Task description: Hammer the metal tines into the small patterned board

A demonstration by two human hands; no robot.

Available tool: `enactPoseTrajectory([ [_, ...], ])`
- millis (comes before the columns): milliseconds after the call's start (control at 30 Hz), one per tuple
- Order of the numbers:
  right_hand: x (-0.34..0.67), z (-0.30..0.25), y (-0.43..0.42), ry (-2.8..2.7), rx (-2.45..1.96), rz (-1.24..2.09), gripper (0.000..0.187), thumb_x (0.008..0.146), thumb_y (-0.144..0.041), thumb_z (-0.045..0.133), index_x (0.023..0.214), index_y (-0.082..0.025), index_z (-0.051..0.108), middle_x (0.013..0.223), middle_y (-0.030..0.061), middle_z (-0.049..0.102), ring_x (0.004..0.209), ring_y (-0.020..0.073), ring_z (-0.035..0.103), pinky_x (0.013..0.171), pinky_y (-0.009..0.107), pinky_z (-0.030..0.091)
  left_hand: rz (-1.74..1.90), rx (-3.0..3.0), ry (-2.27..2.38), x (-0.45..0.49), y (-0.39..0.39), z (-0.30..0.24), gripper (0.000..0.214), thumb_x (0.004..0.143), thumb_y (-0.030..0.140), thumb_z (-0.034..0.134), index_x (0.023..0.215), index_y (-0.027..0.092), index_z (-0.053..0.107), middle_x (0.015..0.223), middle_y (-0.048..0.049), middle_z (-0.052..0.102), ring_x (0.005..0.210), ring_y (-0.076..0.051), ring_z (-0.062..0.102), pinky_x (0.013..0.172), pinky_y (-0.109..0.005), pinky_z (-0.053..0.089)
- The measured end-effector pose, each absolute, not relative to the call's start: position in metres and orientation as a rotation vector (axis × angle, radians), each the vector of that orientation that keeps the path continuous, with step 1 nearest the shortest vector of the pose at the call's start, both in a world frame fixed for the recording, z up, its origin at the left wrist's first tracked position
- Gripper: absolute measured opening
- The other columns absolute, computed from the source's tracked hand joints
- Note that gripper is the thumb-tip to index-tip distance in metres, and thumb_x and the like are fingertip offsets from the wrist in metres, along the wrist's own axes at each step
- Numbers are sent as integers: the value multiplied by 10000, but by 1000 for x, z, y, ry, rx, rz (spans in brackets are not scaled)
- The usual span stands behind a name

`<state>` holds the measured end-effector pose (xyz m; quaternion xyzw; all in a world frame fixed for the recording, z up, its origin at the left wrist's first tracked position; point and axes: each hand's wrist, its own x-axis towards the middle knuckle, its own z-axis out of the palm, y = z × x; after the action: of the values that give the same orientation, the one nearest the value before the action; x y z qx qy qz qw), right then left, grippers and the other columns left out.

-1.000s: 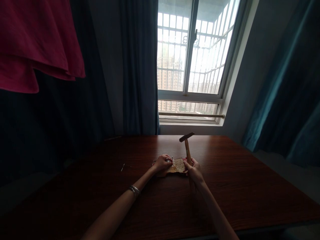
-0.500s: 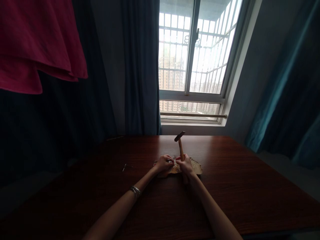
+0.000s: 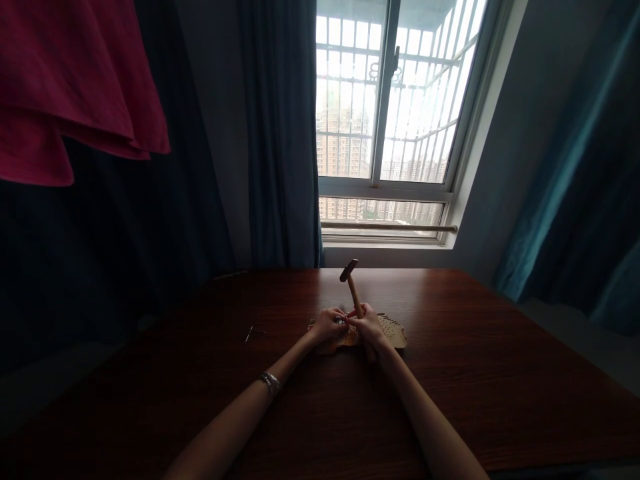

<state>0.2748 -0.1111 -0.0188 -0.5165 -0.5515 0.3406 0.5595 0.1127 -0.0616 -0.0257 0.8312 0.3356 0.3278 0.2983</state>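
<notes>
My right hand (image 3: 369, 325) is closed around the wooden handle of a hammer (image 3: 354, 293), whose dark metal head points up and leans left. My left hand (image 3: 329, 326) is closed, fingertips pinched close to my right fingers; a small shiny metal piece shows there, too small to name. Both hands are over a tan, irregularly edged board (image 3: 395, 331) dotted with small holes and with a row of slots along its far right edge. The hands hide the middle of the board.
The board lies on a dark reddish-brown table (image 3: 240, 413). To the left lie thin metal tools (image 3: 254, 332). Behind the table are a barred window (image 3: 383, 133) and blue curtains (image 3: 283, 133). A pink cloth (image 3: 85, 87) hangs at upper left.
The hammer head has tipped to the left, and my right hand has moved slightly left toward my left fingers. The upright metal piece between the hands is now mostly covered.
</notes>
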Motion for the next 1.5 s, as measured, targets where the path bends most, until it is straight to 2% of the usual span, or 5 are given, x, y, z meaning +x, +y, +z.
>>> enactPoseTrajectory([
  [367,272,-23,-111,-1291,-1279,747,364,596,-307,742,879,-170,560,755,22,670,694,175,636,628,267,487,867,2205,898,113,-62,-24,212,699,321,665,788,145,744,883,-58,683,761,-167,627,722,-239,472],
  [533,272,-20,-112,-1283,-1295,734,355,593,-304,748,871,-172,570,754,21,667,695,170,637,633,261,490,815,2205,878,109,-61,-19,239,698,334,678,850,164,748,904,-53,694,792,-174,631,725,-236,474],
  [933,271,-15,-117,-1266,-1330,710,344,590,-267,750,870,-177,572,757,23,662,699,175,639,632,263,489,689,2135,685,94,-61,-4,330,658,252,699,977,168,724,1051,-65,683,973,-211,612,880,-284,455],
  [1233,268,-11,-120,-1263,-1317,682,298,609,-250,709,864,-181,572,746,15,664,690,173,639,643,270,488,694,2173,727,93,-60,-9,343,648,227,683,981,148,710,965,-49,697,889,-197,611,809,-264,458],
  [1500,269,-11,-119,-1253,-1334,667,305,606,-243,700,877,-181,573,747,14,667,689,175,640,647,276,487,719,2208,695,95,-57,-14,349,644,266,711,973,150,706,985,-53,689,900,-199,612,804,-256,458],
])
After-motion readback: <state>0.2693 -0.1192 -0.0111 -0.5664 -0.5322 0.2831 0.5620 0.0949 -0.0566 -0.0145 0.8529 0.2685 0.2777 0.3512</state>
